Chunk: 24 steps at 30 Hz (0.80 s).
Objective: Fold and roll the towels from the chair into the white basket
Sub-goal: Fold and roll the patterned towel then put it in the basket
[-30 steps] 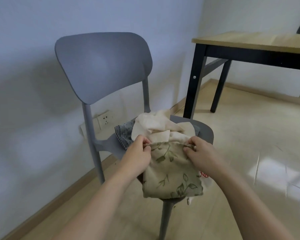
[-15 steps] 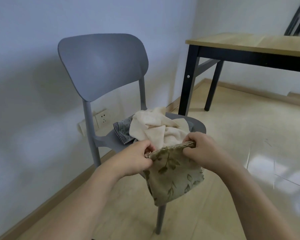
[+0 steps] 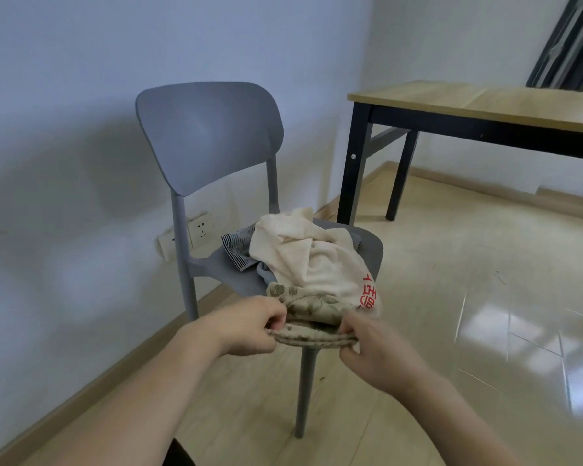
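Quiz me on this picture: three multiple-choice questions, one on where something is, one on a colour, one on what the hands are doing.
1. Where is the cream towel?
A. on the table
B. on the chair seat
C. on the floor

2. What colour is the chair?
A. grey
B. red
C. white

3. How is the leaf-print towel held?
A. left hand only
B. lying free
C. pinched by both hands

Answers:
B, it is heaped on the seat.
A, back and legs are grey.
C, the left hand and right hand each grip one end.
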Each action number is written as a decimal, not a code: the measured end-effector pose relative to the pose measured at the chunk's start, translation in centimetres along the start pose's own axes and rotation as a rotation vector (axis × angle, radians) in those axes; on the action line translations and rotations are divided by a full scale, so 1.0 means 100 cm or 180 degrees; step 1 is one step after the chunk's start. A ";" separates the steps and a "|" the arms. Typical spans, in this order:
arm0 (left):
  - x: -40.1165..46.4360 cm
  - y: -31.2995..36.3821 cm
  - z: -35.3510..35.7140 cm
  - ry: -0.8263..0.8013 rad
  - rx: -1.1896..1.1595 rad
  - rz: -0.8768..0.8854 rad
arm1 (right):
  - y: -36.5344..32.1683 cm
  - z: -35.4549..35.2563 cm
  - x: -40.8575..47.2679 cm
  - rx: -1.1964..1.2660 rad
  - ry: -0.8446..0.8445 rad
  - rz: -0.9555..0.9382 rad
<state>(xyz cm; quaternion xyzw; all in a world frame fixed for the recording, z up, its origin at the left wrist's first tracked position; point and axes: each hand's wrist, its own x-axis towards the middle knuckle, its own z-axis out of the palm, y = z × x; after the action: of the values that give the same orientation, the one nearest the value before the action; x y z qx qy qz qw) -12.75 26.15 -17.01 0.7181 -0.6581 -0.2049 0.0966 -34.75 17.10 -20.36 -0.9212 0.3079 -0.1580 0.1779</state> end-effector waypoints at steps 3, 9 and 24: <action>-0.002 -0.006 0.001 0.0029 -0.0533 -0.0145 | 0.000 0.004 -0.005 0.0144 -0.0207 0.0258; 0.003 -0.008 0.000 0.0249 -0.0950 -0.0283 | 0.003 -0.002 -0.001 0.0722 -0.0126 0.0545; 0.041 -0.006 0.015 0.1035 -0.1067 -0.1009 | -0.017 0.007 0.030 0.1308 0.0393 0.1265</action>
<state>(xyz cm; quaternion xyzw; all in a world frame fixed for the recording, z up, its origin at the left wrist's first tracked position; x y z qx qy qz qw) -12.65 22.36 -19.28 0.8095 -0.4703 -0.2055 0.2851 -31.27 16.68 -19.69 -0.7761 0.4541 -0.2349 0.3692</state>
